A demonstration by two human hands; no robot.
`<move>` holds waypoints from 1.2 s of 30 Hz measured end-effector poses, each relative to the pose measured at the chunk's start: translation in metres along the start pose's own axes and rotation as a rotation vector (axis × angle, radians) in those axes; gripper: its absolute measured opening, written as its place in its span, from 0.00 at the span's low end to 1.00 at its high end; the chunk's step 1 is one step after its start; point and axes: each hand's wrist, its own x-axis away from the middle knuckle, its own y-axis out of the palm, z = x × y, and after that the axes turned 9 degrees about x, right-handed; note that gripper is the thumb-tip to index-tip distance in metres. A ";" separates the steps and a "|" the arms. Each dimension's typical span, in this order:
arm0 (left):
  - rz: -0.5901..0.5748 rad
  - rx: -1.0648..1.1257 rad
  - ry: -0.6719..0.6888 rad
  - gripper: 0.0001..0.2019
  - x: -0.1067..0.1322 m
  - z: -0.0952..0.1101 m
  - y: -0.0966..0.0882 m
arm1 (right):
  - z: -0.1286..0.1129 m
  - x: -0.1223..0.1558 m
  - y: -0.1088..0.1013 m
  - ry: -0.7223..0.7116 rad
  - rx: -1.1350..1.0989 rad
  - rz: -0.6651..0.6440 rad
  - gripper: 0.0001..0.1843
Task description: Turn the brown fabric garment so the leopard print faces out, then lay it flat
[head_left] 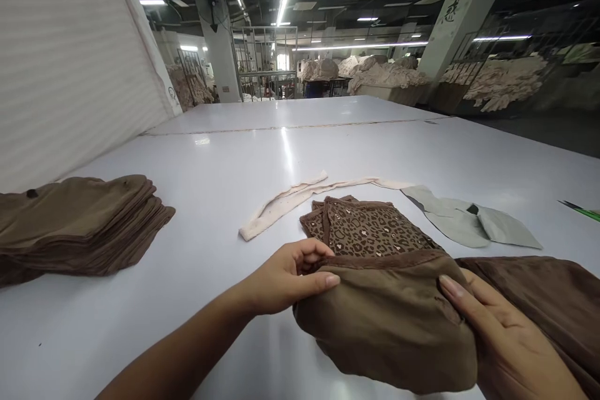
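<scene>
My left hand (290, 276) pinches the left edge of a plain brown fabric piece (389, 319), thumb on top and fingers curled beneath. On the same piece's right side, my right hand (501, 340) grips the cloth with its fingers closed over it. A leopard-print brown piece (368, 230) with small shiny studs lies just behind, partly under the plain piece's top edge. More brown cloth (553, 294) spreads to the right, behind my right hand.
A stack of brown fabric pieces (79, 225) sits at the left on the white table (262, 156). A cream strip (290, 200) and grey-green pieces (469, 219) lie behind. A white shutter wall (70, 62) stands left. Heaps of pale fabric (384, 75) fill the background.
</scene>
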 end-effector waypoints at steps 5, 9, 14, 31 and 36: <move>0.050 0.209 -0.113 0.19 -0.009 0.001 0.014 | 0.012 -0.008 -0.001 -0.174 0.336 0.120 0.23; 0.302 0.057 -0.044 0.22 -0.024 -0.027 0.029 | 0.024 0.014 0.022 -0.350 0.735 0.328 0.20; 0.301 -0.028 0.072 0.24 -0.032 -0.044 0.043 | 0.033 0.035 0.051 -0.284 0.721 -0.095 0.18; 0.350 -0.407 0.210 0.17 -0.023 -0.056 0.027 | 0.059 0.034 0.055 0.312 -0.746 -0.307 0.08; 0.158 -0.570 0.137 0.14 0.001 -0.032 0.032 | 0.057 0.031 0.054 0.229 -0.617 -0.179 0.15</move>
